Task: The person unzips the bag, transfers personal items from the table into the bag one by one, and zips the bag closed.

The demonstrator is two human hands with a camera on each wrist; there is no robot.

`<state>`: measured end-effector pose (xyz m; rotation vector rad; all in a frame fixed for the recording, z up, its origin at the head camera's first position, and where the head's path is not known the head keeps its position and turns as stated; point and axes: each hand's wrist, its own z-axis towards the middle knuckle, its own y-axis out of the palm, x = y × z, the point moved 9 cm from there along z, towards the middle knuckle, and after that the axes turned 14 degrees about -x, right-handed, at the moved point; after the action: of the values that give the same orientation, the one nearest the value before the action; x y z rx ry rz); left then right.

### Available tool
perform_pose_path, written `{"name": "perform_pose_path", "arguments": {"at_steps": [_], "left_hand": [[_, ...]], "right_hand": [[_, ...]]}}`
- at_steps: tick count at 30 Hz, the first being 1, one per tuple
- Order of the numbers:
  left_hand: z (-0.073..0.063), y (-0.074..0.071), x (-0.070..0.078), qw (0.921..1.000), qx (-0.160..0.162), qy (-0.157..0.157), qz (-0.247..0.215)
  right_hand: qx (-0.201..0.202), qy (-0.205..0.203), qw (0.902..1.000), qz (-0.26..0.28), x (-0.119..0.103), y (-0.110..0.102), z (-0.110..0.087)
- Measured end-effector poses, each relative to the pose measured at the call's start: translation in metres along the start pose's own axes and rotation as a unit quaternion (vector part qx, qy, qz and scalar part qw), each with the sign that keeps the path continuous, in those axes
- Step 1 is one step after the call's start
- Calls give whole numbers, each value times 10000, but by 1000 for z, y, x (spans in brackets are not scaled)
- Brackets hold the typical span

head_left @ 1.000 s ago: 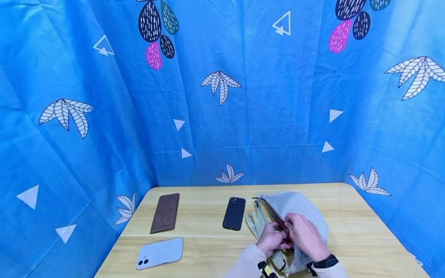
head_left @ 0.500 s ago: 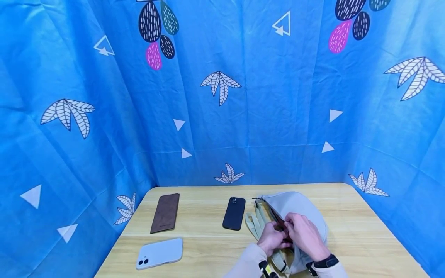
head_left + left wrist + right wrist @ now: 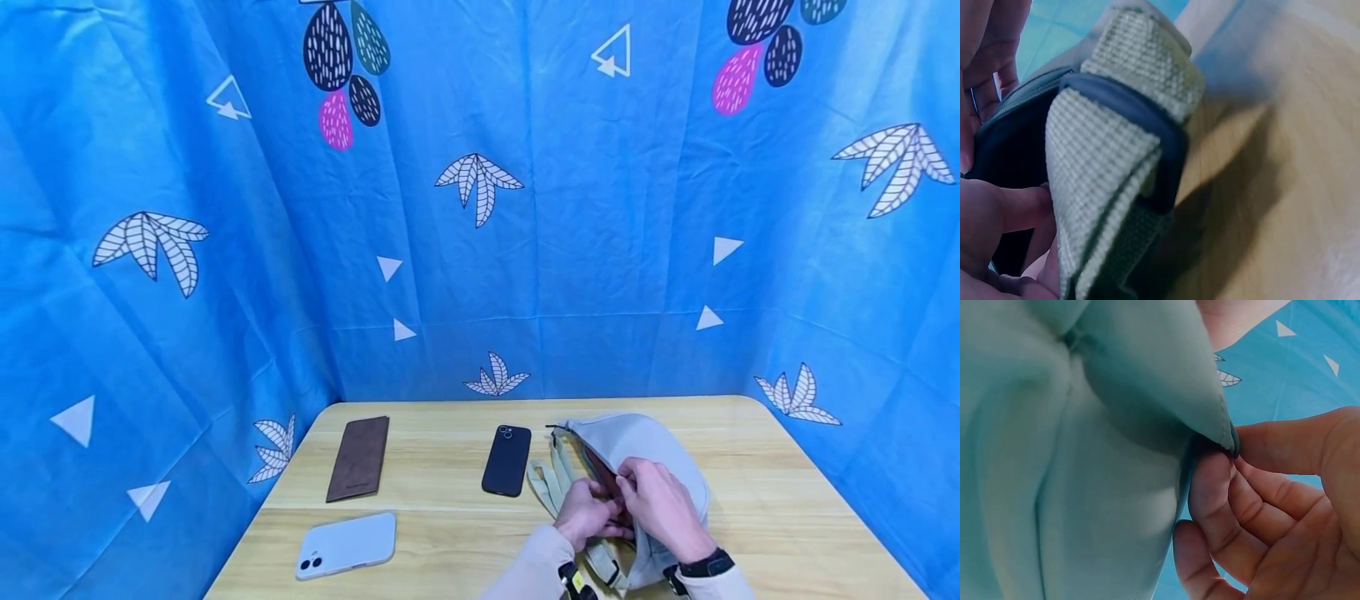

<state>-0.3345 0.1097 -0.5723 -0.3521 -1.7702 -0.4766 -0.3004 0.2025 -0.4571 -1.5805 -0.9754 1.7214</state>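
Note:
A pale grey bag (image 3: 678,458) lies on the right of the table, its zipped mouth facing left and a dark reddish inside showing. My right hand (image 3: 663,508) pinches the far edge of that mouth; in the right wrist view its thumb (image 3: 1279,447) and forefinger hold the zip edge. At the near side of the mouth, my left hand (image 3: 585,512) has its fingers curled at the opening, gripping the bag's near edge, with some fingertips hidden inside. A woven strap (image 3: 1097,169) with a dark buckle (image 3: 1129,103) hangs beside the left thumb (image 3: 1016,203).
A black phone (image 3: 506,461) lies left of the bag. Farther left are a brown wallet (image 3: 357,458) and a light blue phone (image 3: 347,546). Loose bag straps (image 3: 547,483) spread beside the left hand. A blue patterned curtain (image 3: 480,283) surrounds the wooden table (image 3: 435,483).
The right hand has raised its edge of the bag slightly, and the mouth looks a little wider. The left hand stays nearly still; the phones and wallet have not moved.

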Motion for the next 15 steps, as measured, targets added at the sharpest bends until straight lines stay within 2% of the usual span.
{"name": "perform_pose_path", "arguments": {"at_steps": [4,11,15], "left_hand": [[1,-1,-2,9999,-96,52,-2],[1,-2,-5,9999,-88,77,-46],[1,1,-4,9996,-240,73,-96]], "right_hand": [[63,-49,10000,-52,-1,1,0],[154,-199,9997,-71,-3,2,0],[149,-175,9997,-64,-1,0,0]]}}
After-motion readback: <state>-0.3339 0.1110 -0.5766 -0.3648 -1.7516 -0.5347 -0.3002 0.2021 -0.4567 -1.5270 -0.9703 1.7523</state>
